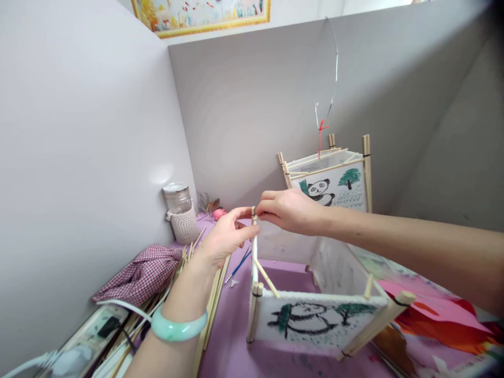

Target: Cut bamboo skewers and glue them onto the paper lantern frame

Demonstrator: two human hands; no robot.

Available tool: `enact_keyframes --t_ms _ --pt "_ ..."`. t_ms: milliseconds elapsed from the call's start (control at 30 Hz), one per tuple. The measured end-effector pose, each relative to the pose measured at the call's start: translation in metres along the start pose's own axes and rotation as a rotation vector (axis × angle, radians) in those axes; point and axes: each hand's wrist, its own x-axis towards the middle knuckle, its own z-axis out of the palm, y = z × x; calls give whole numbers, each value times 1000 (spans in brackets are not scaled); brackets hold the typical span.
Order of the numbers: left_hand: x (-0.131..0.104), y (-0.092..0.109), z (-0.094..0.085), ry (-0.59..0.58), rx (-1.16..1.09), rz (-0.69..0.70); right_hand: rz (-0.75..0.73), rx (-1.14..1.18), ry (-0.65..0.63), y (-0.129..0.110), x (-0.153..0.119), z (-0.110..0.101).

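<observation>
A box-shaped paper lantern [321,320] with wooden stick corner posts stands on the purple tabletop, its top open. Its near panel carries a drawn panda and tree. At the far left corner, my left hand [226,236] has thumb and forefinger closed around the stick post [254,223]. My right hand [289,210] pinches right beside the top of that same post; what its fingertips hold is hidden or too small to make out. Short sticks [265,278] lie slanted across the near corners. Dark bands tie the near posts.
Behind stands a second panda lantern [346,184], hung by red string from a wire hook [336,63]. Long thin sticks [214,302], blue-handled scissors [238,268], a jar [183,215], checked cloth [144,275] and a power strip [96,336] lie left. Coloured paper [441,315] lies right.
</observation>
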Motion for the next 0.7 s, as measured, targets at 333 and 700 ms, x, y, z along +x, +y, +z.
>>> enact_keyframes --t_ms 333,700 --pt "-1 6 1 13 -7 -55 -22 -13 31 0 1 3" --pt "-1 7 3 49 5 -47 -42 -44 36 -1 1 4"
